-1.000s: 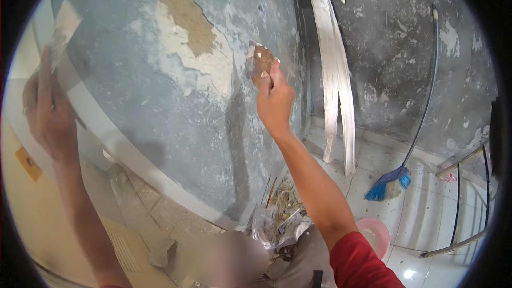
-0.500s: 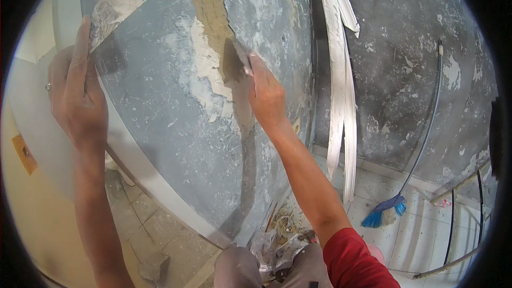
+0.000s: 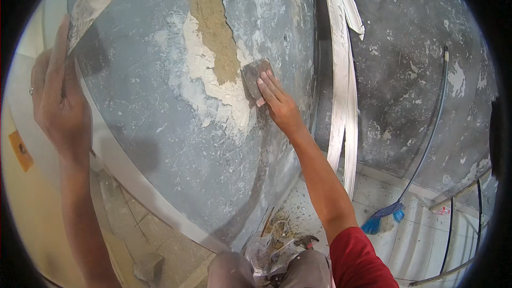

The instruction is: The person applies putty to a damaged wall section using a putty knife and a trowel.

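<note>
You work a weathered blue-grey wall (image 3: 144, 69) with both hands occupied, your right hand (image 3: 281, 104) closed on a small dark scraper (image 3: 254, 79), fingers laid flat along its face, at the right edge of a ragged white filler patch (image 3: 200, 77). Whether the blade touches the wall is hard to tell. A rough, sandy-brown strip (image 3: 210, 18) runs down into the white. At upper left, your left hand (image 3: 62, 96) is closed around the lower end of a broad scraper (image 3: 94, 8), its blade smeared pale and raised before the wall. Long white strips (image 3: 341, 96) stand in the corner beside a dark, flaking wall (image 3: 410, 37). A blue-bristled broom (image 3: 385, 215) rests on the white-tiled floor (image 3: 373, 248), handle rising along that wall. Near your knees, a hammer (image 3: 306, 241) lies by a clear plastic bag (image 3: 261, 250) and rubble.
</note>
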A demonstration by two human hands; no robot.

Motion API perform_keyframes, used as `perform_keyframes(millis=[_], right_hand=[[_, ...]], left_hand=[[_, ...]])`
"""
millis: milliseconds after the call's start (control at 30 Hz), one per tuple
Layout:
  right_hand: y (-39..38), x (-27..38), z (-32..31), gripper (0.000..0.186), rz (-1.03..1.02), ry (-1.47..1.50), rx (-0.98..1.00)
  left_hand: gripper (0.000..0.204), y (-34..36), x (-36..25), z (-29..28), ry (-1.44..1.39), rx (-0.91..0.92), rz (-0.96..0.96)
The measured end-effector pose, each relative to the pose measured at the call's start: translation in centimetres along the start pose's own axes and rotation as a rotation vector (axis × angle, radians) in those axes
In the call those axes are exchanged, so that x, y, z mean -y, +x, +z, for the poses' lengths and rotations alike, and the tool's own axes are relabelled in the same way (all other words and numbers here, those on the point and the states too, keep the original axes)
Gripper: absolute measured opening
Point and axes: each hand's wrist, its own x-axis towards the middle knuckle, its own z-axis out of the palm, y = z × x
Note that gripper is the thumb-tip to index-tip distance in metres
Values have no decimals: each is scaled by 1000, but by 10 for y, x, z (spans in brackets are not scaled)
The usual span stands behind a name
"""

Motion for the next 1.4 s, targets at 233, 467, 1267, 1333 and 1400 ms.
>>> perform_keyframes(millis=[233, 467, 1267, 1333, 1400], right_hand=[[27, 22, -13, 49, 179, 160, -189], [9, 11, -3, 44, -6, 23, -100], [-28, 68, -19, 49, 460, 102, -208], [-25, 62, -8, 51, 411, 57, -199], [-35, 66, -4, 56, 391, 49, -211]], left_hand=[[36, -2, 1, 1, 61, -49, 88], [46, 0, -6, 3, 0, -33, -9], [35, -7, 32, 0, 207, 42, 164], [33, -5, 32, 4, 172, -56, 269], [34, -2, 20, 7, 110, -39, 214]])
